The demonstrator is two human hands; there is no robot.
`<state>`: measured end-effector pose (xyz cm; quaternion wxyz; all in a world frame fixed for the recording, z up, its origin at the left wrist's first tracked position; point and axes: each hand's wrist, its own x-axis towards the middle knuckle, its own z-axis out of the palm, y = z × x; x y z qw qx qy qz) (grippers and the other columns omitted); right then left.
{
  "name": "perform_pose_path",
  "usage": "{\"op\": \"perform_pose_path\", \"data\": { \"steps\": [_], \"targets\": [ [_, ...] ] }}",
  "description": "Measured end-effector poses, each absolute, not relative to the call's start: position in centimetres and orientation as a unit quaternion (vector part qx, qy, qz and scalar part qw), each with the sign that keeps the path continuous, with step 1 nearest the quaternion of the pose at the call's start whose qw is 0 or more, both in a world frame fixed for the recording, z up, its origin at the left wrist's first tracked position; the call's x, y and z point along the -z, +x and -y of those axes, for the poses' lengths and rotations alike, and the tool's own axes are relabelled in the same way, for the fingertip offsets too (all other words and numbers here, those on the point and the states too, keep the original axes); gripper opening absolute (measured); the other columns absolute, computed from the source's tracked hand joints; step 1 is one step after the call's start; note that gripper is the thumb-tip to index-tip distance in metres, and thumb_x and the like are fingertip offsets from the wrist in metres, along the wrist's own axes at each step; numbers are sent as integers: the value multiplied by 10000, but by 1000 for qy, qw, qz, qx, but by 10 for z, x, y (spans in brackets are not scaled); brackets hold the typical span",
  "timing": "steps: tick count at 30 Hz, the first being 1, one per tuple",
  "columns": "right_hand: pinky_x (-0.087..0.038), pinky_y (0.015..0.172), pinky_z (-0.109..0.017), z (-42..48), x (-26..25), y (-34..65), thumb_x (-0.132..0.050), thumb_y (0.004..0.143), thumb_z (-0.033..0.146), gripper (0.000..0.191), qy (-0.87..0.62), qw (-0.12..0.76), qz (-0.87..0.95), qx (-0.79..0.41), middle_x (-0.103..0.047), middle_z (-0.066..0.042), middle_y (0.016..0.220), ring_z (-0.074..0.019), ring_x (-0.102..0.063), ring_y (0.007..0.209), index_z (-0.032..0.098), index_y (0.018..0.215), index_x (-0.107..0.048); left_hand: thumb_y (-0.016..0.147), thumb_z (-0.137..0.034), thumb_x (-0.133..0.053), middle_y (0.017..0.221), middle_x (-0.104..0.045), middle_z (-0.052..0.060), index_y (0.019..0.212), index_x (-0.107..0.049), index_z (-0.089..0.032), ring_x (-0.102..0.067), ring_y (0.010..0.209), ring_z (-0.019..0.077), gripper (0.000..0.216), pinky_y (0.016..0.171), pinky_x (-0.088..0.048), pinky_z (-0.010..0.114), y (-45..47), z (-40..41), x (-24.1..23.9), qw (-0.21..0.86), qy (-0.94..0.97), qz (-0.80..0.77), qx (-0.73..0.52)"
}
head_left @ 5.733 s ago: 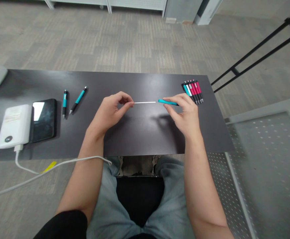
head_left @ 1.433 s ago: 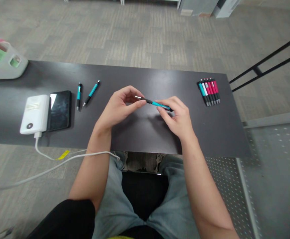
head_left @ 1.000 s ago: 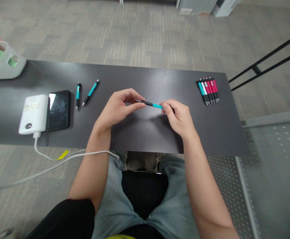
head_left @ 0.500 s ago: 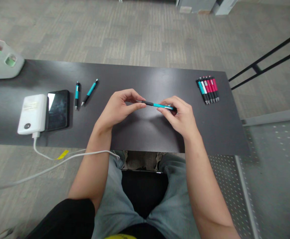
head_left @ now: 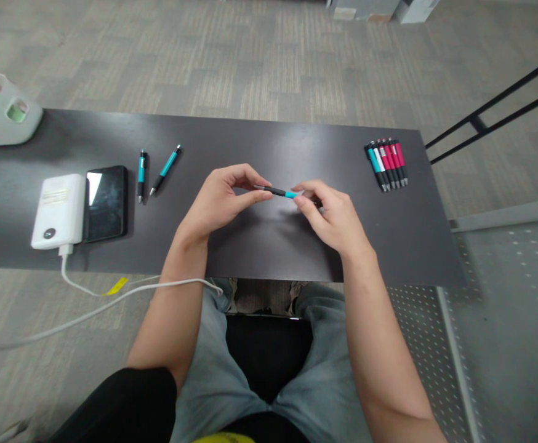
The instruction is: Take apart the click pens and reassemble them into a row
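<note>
Both hands hold one teal and black pen (head_left: 279, 192) level above the middle of the dark table (head_left: 260, 246). My left hand (head_left: 220, 200) pinches the black tip end between thumb and fingers. My right hand (head_left: 331, 212) is closed round the teal barrel end, which its fingers mostly hide. Two more teal pens (head_left: 156, 172) lie side by side on the table to the left of my hands. A tight row of several pens (head_left: 386, 162), teal, white and pink, lies near the table's far right corner.
A white power bank (head_left: 58, 210) with a white cable (head_left: 112, 301) lies at the left, next to a black phone (head_left: 105, 202). A grey container (head_left: 4, 117) stands at the far left edge. A black metal frame (head_left: 495, 104) and perforated grey panel (head_left: 504, 320) flank the right.
At first a white refill stretched between my hands, partly out of the teal barrel. Now the pen is in one piece; my right fingers have shifted slightly along the barrel in the last second.
</note>
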<state>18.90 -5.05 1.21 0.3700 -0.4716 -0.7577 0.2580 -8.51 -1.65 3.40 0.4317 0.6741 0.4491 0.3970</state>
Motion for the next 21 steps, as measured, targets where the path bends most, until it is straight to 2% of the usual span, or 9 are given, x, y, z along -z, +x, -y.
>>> {"op": "perform_pose_path", "data": {
  "steps": [3,6,10,14,18,21],
  "targets": [
    [-607,894,-479,50,-13,190,-754,1092,767,449,-466,375,767,-231,-838,-65,1053,-313,-746,920,323,1153,-790,768,-834,-1028,998,-902,98,889,-832,-226,-835,955,284,651,948,-673,413,-85,17,-33,435,674,-442,-400],
    [-583,936,-493,51,-14,189,-585,1204,696,452,-463,360,782,-212,-841,-73,1014,-324,-760,958,320,1061,-792,776,-817,-1032,998,-902,100,900,-844,-222,-835,956,279,636,935,-669,399,-85,16,-32,438,675,-435,-405],
    [-578,925,-479,52,-15,187,-667,1159,726,441,-462,361,788,-187,-851,-79,1103,-324,-759,983,302,1195,-783,759,-815,-1040,979,-900,97,895,-844,-214,-833,935,270,646,921,-668,383,-85,15,-31,435,674,-439,-404],
    [-547,902,-469,52,-15,187,-522,1245,628,446,-466,339,801,-160,-839,-73,1009,-309,-750,924,292,1107,-781,765,-809,-1039,980,-901,99,892,-841,-216,-838,931,269,638,920,-668,382,-84,16,-32,434,676,-437,-405],
    [-552,925,-462,53,-15,187,-635,1192,679,413,-465,343,803,-147,-849,-83,1093,-319,-758,961,290,1231,-769,757,-838,-1026,970,-900,96,877,-831,-220,-836,923,272,660,910,-669,389,-83,16,-34,425,677,-447,-402],
    [-531,915,-452,53,-15,186,-571,1232,639,408,-469,317,812,-142,-852,-72,1042,-306,-759,941,294,1144,-772,782,-840,-1011,980,-902,99,891,-838,-220,-834,922,266,653,917,-668,388,-83,16,-33,424,679,-444,-402]
  ]
}}
